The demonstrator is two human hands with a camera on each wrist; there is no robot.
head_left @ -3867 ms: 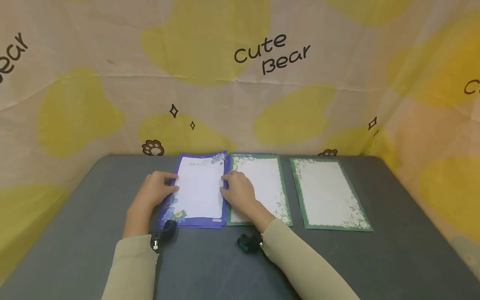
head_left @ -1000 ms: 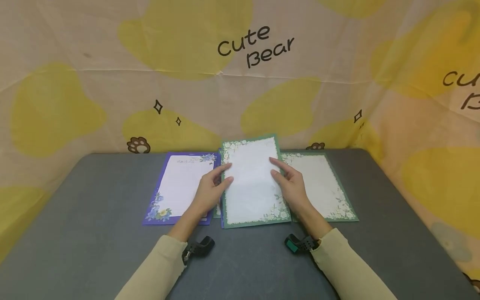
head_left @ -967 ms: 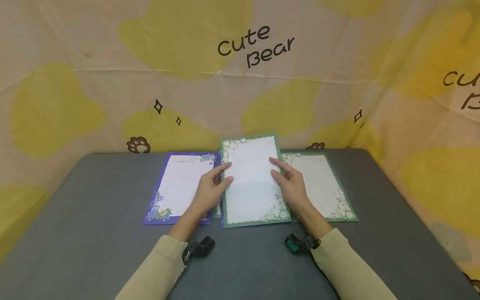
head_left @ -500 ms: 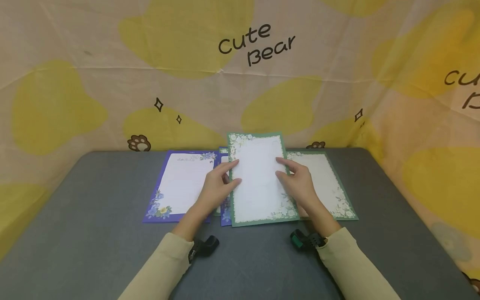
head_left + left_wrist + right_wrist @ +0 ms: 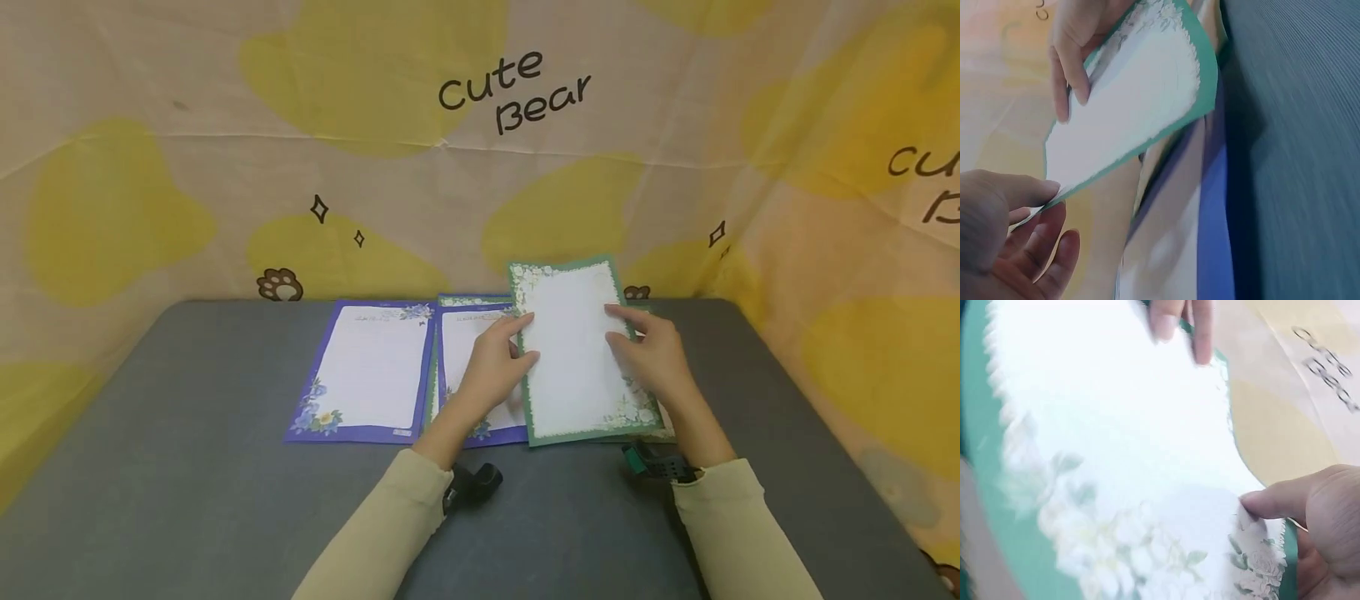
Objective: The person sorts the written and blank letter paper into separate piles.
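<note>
A green-bordered floral paper sheet point(image 5: 570, 358) is held up between both hands, tilted, its top rising past the table's back edge. My left hand point(image 5: 498, 362) pinches its left edge, thumb on the printed face. On the opposite edge my right hand point(image 5: 656, 354) pinches it the same way. In the left wrist view the sheet point(image 5: 1129, 94) is lifted clear of a purple-bordered sheet below. The right wrist view shows the sheet point(image 5: 1116, 425) bowed. Beneath it, a green-bordered sheet point(image 5: 666, 427) at the right is mostly hidden.
A purple-bordered sheet with blue flowers point(image 5: 375, 367) lies at the left. Another purple-bordered sheet point(image 5: 472, 342) lies in the middle on green-bordered paper, partly covered by the left hand. The grey table point(image 5: 225, 500) meets a yellow-patterned cloth point(image 5: 405, 83) behind.
Both hands have carried the green-bordered sheet rightward from the middle pile to over the right one, uncovering a purple-bordered sheet. Earliest, they held a purple-bordered sheet at the left.
</note>
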